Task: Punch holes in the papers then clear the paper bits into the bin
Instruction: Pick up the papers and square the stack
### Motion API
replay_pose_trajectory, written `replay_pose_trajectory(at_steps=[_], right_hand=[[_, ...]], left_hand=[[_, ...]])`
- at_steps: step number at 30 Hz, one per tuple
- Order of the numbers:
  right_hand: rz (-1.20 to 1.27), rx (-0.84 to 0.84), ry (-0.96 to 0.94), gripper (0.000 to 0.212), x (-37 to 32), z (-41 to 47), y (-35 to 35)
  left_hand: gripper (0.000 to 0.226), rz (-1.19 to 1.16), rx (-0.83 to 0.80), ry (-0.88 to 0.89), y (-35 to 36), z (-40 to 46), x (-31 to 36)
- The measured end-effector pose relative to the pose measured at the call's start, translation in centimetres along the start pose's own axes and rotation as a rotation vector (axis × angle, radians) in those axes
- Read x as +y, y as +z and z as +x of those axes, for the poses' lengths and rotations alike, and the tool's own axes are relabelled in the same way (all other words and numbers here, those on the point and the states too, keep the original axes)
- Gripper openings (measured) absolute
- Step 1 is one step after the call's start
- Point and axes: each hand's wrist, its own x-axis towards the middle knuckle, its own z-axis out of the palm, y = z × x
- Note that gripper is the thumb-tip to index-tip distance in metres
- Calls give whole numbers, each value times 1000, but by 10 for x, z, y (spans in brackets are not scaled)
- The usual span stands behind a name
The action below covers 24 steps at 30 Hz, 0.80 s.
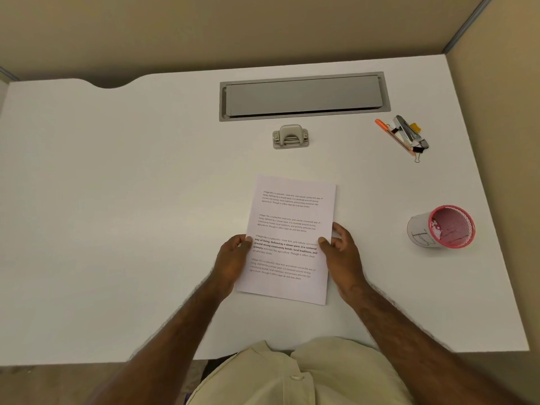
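Nearest the camera, a cream button-up shirt [301, 375] fills the bottom edge, and two bare forearms reach forward from it over the flat white table [117, 200]. The left hand [232, 258] pinches the left edge of the white printed sheets of paper [287, 238], its thumb lying on top of the page beside the bold paragraph and its fingers hidden beneath. The right hand [340, 255] pinches the right edge at about the same height, thumb on the printed face and the other fingers curled behind the margin. The papers sit in the middle of the table just ahead of the person, turned slightly clockwise, with four blocks of black text on the top sheet; whether the far end rests on the table or is lifted cannot be told.

To the right, well apart from the papers, a pink wire-mesh cup wrapped in a white paper label [441, 226] lies tipped with its mouth towards the camera.

Further away, straight beyond the papers, stands a small grey metal hole punch [290, 137]. At the far right lies a cluster of an orange pen, a silver stapler and black binder clips [404, 135]. Behind the punch, a long grey cable-tray lid [304, 96] is set into the table.
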Motion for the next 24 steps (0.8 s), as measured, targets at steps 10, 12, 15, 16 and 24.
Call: replay_pose_trajectory(at_steps=[10,12,15,16,24], right_hand=[[140,-308,330,25,-15,20,-27],[140,-362,368,28,-17,26,-32],[125,-412,403,27,-20,32,-35],[117,-418,406,27,-20,33,-35],[143,-317,364,21,-17,33,-29]], left_hand=[[23,89,-44,23,-16,8,7],[24,111,-50,13,-20,10,10],[28,143,-53,5,-22,13,14],[30,144,-55,3,-22,13,15],[32,44,-138,-31,-33,4,10]])
